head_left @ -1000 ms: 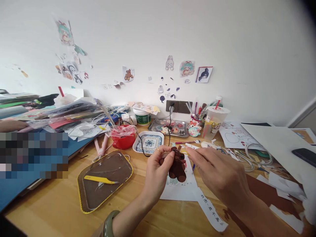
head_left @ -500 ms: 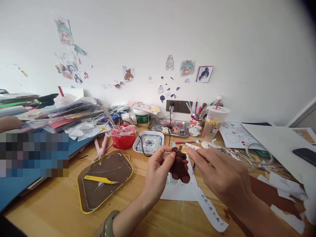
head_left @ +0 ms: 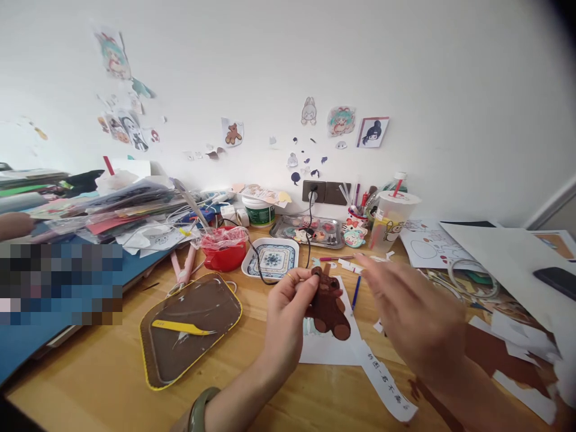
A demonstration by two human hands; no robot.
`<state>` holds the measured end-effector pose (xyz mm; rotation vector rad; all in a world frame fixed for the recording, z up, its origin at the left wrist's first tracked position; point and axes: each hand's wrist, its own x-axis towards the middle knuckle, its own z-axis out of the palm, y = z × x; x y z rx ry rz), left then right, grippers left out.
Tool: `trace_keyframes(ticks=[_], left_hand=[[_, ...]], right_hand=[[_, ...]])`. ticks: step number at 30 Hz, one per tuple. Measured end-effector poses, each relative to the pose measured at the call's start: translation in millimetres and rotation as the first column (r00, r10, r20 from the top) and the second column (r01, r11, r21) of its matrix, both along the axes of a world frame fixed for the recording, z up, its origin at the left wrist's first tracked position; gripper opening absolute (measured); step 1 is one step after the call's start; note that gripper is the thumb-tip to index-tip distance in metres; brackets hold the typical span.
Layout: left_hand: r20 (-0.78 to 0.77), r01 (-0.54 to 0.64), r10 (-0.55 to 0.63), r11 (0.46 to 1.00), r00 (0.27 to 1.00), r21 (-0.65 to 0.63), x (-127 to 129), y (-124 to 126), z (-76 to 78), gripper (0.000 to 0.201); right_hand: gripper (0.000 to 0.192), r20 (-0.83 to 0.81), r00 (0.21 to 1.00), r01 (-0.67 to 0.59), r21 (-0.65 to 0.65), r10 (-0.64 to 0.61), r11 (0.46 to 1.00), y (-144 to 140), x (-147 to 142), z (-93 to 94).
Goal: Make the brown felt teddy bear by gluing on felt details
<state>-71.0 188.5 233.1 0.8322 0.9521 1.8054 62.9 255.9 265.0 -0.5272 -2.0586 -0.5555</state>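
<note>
My left hand (head_left: pixel 285 315) pinches the head end of a flat dark-brown bear cutout (head_left: pixel 330 305) and holds it tilted just above a white printed sheet (head_left: pixel 330 349) on the wooden desk. My right hand (head_left: pixel 411 318) hovers to the right of the bear, blurred, fingers spread and holding nothing. A blue pen (head_left: pixel 355 293) lies between the two hands. A green bangle (head_left: pixel 200 408) sits on my left wrist.
A brown yellow-rimmed tray (head_left: pixel 191 327) with yellow tweezers (head_left: pixel 180 327) lies at left. Behind stand a red bowl (head_left: pixel 224 249), a blue-patterned dish (head_left: pixel 271 258), a metal tray (head_left: pixel 310 231), a plastic cup (head_left: pixel 391 222). Papers and a phone (head_left: pixel 555 279) cover the right; another person's hand (head_left: pixel 13 225) shows far left.
My right hand has drawn away from the bear to the right and lifted, fingers now spread. The bear in my left hand has tilted and swung lower to the right.
</note>
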Motion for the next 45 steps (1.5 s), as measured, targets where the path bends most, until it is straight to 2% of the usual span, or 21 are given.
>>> trace_keyframes(ticks=[3,5,8,12,21,32,39,45], left_hand=[[0.025,-0.012,0.013,1.000,1.000,-0.011,-1.4,0.4,1.5,0.014],[0.020,-0.001,0.001,1.000,1.000,-0.002,-1.1,-0.3,1.9,0.012],[0.013,0.003,-0.003,0.999,1.000,0.033,0.6,-1.7,1.9,0.010],[-0.027,0.006,-0.004,0.998,1.000,0.056,2.2,-2.4,2.1,0.009],[-0.039,-0.028,0.031,0.996,0.999,0.088,2.4,-2.8,1.9,0.005],[-0.083,-0.026,0.037,0.991,0.996,0.128,3.5,-4.0,2.7,0.002],[-0.058,-0.057,0.067,0.985,0.996,0.160,5.1,-4.2,0.1,0.003],[-0.060,-0.064,0.070,0.993,0.996,0.099,5.7,-6.6,1.9,0.004]], right_hand=[[0.020,-0.188,0.982,-0.020,-0.207,-0.020,0.978,1.1,1.9,5.5],[0.018,-0.174,0.984,-0.077,-0.245,0.034,0.966,1.0,1.6,7.1],[0.020,-0.019,0.990,-0.138,-0.202,0.137,0.970,-0.4,-0.8,4.4],[0.022,0.104,0.979,-0.161,-0.141,0.176,0.977,-3.0,-2.6,0.2],[0.018,0.128,0.985,-0.114,-0.043,0.119,0.993,-6.4,-2.1,0.9],[0.020,0.164,0.976,-0.138,-0.051,0.144,0.989,-10.7,0.6,4.2],[0.020,0.203,0.978,-0.065,0.059,0.052,0.996,-15.7,0.7,9.4],[0.021,0.231,0.967,-0.128,0.082,0.107,0.988,-12.8,1.7,8.1]])
